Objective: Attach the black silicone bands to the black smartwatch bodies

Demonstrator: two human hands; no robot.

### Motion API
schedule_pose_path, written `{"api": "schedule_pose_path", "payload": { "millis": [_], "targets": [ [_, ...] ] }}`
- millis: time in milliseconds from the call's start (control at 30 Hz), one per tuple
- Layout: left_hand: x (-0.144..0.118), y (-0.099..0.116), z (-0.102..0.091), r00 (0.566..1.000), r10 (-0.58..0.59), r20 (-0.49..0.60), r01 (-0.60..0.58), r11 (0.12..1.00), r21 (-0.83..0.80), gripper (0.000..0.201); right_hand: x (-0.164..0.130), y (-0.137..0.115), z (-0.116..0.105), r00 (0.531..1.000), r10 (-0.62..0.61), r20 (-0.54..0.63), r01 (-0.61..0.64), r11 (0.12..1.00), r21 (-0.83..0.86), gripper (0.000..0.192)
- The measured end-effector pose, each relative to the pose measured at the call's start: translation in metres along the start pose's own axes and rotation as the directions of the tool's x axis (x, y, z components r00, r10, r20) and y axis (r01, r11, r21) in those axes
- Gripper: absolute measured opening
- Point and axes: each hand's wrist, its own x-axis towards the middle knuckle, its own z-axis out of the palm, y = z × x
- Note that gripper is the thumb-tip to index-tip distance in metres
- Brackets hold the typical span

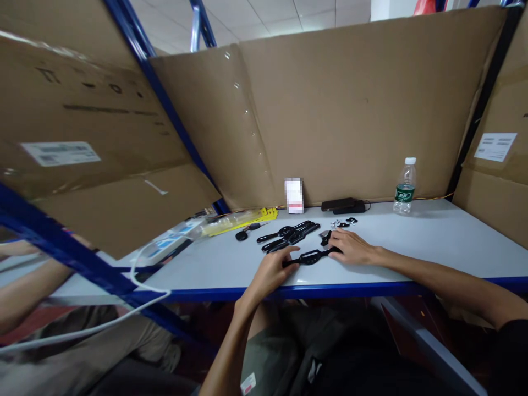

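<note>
Black strap piece (pixel 310 257) lies flat on the table (pixel 433 242) near its front edge, long axis running roughly 9 to 3 o'clock between both hands. Left hand (pixel 270 273) has its fingers curled together over the strap's 9 o'clock end, and right hand (pixel 352 247) lies flat, fingers together, pressing the 3 o'clock end (neither nearer; each holds its own end). More black straps (pixel 289 235) lie at 11 o'clock, small clips (pixel 343 223) at 1 o'clock, a water bottle (pixel 405 187) farther off at 2 o'clock.
</note>
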Motion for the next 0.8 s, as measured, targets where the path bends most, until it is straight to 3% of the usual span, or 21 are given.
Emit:
{"api": "schedule_pose_path", "payload": {
  "millis": [100,200,300,400,500,600,800],
  "targets": [
    [0.002,-0.001,0.001,0.987,-0.014,-0.16,-0.003,0.995,-0.104,0.04,-0.001,-0.009,0.003,0.999,0.027,0.018,-0.025,0.997,-0.071,0.011],
    [0.0,0.011,0.001,0.929,-0.009,-0.371,-0.074,0.975,-0.21,0.039,-0.001,-0.012,0.008,1.0,0.022,0.012,-0.021,0.994,-0.106,0.01],
    [-0.005,0.033,0.002,0.866,-0.07,-0.495,-0.174,0.887,-0.429,0.058,0.0,-0.013,0.011,0.992,-0.015,-0.123,0.005,0.997,-0.078,0.012],
    [-0.008,0.054,0.009,0.871,-0.04,-0.489,-0.308,0.731,-0.609,0.073,0.002,-0.019,0.008,0.942,0.003,-0.336,0.028,0.996,0.088,0.011],
    [-0.009,0.07,0.024,0.923,0.059,-0.381,-0.284,0.773,-0.567,0.049,0.003,-0.028,0.002,0.88,0.091,-0.467,0.061,0.952,0.3,0.012],
    [-0.01,0.08,0.04,0.936,0.078,-0.344,-0.229,0.876,-0.425,0.036,0.001,-0.035,0.001,0.871,0.104,-0.48,0.101,0.918,0.383,0.016],
    [-0.013,0.082,0.048,0.892,-0.032,-0.452,-0.119,0.946,-0.3,0.041,-0.003,-0.045,0.013,0.938,0.035,-0.346,0.116,0.907,0.406,0.018]
  ]
}}
